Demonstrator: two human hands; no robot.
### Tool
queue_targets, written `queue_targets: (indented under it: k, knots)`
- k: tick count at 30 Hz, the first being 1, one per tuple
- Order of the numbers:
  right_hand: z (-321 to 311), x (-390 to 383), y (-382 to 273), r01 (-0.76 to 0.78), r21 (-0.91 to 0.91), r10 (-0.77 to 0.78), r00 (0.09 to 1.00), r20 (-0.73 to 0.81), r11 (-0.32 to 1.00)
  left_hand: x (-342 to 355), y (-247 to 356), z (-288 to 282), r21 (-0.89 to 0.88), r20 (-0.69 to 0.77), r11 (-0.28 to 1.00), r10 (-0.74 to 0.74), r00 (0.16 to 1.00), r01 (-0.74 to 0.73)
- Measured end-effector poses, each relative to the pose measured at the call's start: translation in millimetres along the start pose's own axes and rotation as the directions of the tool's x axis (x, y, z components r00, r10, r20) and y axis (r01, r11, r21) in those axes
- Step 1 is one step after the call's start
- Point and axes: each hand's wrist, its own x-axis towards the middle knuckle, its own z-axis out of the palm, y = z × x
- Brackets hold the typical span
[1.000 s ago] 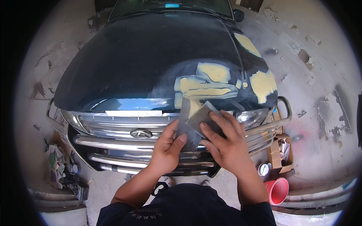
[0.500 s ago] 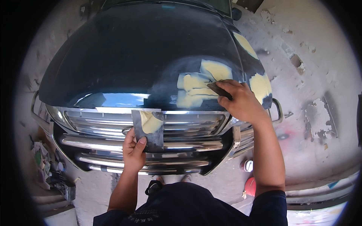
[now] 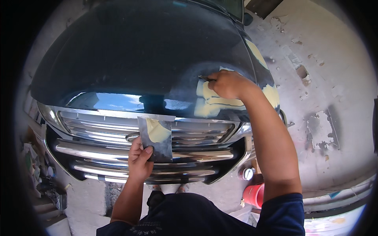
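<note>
1. Right hand (image 3: pixel 226 84): over the bonnet (image 3: pixel 130 51), fingers bent and pinching a spreader (image 3: pixel 203 78). Most of the tool is hidden under the hand; only a thin dark edge shows, at the upper left border of the pale yellow filler (image 3: pixel 216 103).
2. Spreader's visible edge points to the left; its full long axis cannot be told. Contact with the bonnet is hard to make out.
3. Left hand (image 3: pixel 140 161): pinching the lower left of a flat grey board (image 3: pixel 164 149), thumb on the face, other fingers partly hidden behind.
4. Board is in front of the grille (image 3: pixel 201 129), long axis running roughly from the person toward the bonnet; yellow paste (image 3: pixel 156 130) on its upper half.
5. Grille emblem (image 3: pixel 130 138) mostly covered by board and fingers (no reading it).
6. Pale print (image 3: pixel 145 228) on the dark shirt (image 3: pixel 193 216): small, blurred. Red bucket (image 3: pixel 254 194) partly behind the right arm.
</note>
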Motion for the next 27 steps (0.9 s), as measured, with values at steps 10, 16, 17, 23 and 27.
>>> queue_targets:
  k: [10,16,17,23,27]
  knots:
    - [57,-45,-35,0.007,0.095,0.023,0.95,-0.31,0.995,0,-3,-12,-0.002,0.05,1.0,0.002,0.999,-0.002]
    - [100,-78,-60,-0.021,0.077,0.057,0.865,-0.498,0.997,1,1,-9,-0.046,0.086,0.998,-0.03,0.996,0.034]
    - [106,-81,-64,-0.039,0.069,0.068,0.859,-0.508,0.997,1,1,-10,-0.062,0.111,0.997,-0.028,0.993,0.035]
    - [136,-93,-82,-0.122,0.06,0.135,0.83,-0.541,0.991,0,-2,-14,-0.031,0.086,0.999,-0.035,0.996,0.038]
    - [122,-104,-71,-0.085,0.069,0.109,0.843,-0.526,0.994,-2,-1,-14,-0.027,0.077,0.998,-0.062,0.995,0.064]
